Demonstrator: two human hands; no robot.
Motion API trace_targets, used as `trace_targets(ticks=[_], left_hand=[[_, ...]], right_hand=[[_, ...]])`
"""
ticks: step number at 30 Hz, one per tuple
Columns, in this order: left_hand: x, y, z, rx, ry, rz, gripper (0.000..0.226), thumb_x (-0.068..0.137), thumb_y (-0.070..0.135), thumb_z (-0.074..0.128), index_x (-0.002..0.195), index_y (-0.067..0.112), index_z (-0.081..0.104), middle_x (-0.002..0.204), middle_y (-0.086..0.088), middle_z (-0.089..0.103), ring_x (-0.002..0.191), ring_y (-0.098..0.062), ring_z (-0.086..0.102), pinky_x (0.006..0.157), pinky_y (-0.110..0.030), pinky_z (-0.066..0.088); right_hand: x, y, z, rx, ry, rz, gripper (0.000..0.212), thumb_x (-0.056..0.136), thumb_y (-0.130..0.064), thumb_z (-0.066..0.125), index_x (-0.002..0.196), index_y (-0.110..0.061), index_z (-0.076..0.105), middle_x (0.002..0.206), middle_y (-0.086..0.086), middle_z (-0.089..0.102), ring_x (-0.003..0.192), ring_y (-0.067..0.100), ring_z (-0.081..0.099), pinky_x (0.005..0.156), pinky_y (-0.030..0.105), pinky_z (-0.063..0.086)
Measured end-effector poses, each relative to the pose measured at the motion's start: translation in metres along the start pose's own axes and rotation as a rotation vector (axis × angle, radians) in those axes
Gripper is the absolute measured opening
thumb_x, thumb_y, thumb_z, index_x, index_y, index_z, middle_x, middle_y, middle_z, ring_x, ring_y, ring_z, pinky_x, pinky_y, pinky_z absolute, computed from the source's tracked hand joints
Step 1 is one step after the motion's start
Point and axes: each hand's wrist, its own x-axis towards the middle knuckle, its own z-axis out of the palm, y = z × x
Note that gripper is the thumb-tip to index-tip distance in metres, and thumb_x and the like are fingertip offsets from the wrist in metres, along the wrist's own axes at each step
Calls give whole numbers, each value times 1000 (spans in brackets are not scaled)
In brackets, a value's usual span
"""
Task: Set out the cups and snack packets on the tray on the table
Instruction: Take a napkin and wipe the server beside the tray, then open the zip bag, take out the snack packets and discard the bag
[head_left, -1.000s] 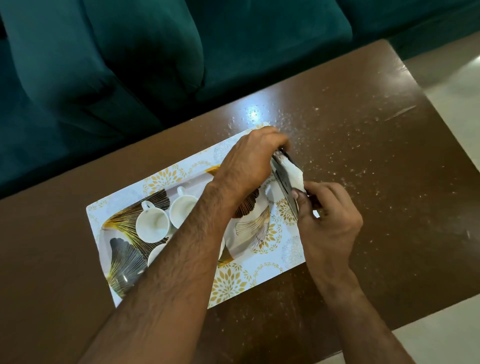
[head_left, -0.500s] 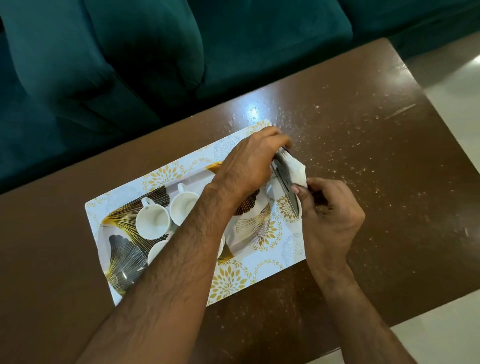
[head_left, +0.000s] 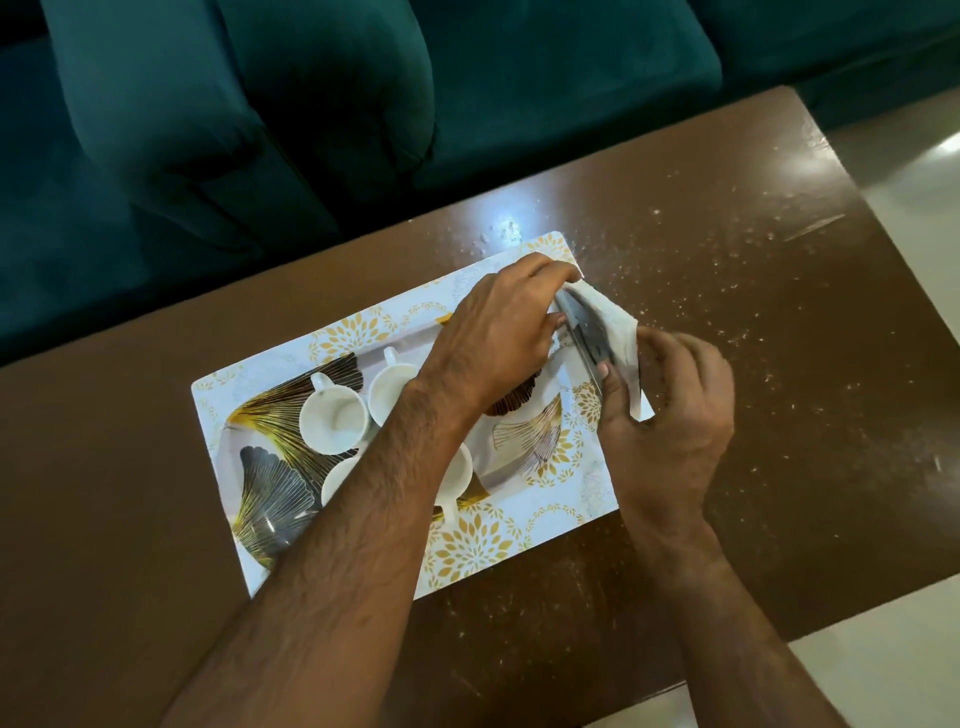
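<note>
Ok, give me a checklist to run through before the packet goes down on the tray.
1. Both hands on the packet: left hand at its far end, right hand at its near end. Ok.
2. Packet over the tray: over its right end. Ok.
3. Bare tray floor beneath it: ok.
4. Cups clear of that spot: grouped to the left. Ok.
5. Number of cups: forearm hides some. Cannot tell.

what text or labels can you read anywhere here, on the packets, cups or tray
No text can be read anywhere.
White and grey snack packets, held between the left hand and right hand: seen mostly edge-on, any print too blurred to read.
White rectangular tray with gold floral and leaf pattern: decoration only, no words.
White ceramic cups: plain, no markings visible.
Brown glossy table: specks and glare, no lettering.
</note>
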Motion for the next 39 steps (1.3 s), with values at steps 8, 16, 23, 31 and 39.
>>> trace_targets(ticks=[8,16,23,31,39], left_hand=[[-64,-20,-30,37,85,-74,57,96,13,59,151,9,47,152,-9,54,140,-27,52,119,-44,41],[-188,-75,-90,80,193,-236,61,102,31,47,159,13,34,165,-6,40,154,-23,35,132,-45,19],[-335,-149,-143,107,243,-447,66,105,36,53,163,16,26,170,-5,30,159,-19,27,130,-36,5],[-503,-236,-199,128,339,-680,64,104,37,51,161,16,31,166,-5,37,155,-19,32,131,-45,20],[-622,-304,-231,123,438,-832,64,99,39,44,155,9,39,159,-11,46,149,-26,40,126,-47,30]], right_hand=[[-15,-61,2,-44,-18,-239,46,95,-23,74,131,4,64,133,24,61,127,39,53,111,41,44],[-79,-158,30,-127,-370,-397,64,106,-46,53,156,-10,38,164,17,34,152,34,30,126,48,25],[-168,-253,74,-196,-557,-589,67,106,-50,46,158,-10,33,165,19,31,155,38,25,125,55,29],[-287,-374,130,-189,-781,-754,69,106,-53,42,161,-17,25,169,13,24,159,33,13,130,48,19],[-384,-468,182,-132,-825,-892,65,105,-48,49,156,-10,34,163,21,34,152,35,18,128,52,24]])
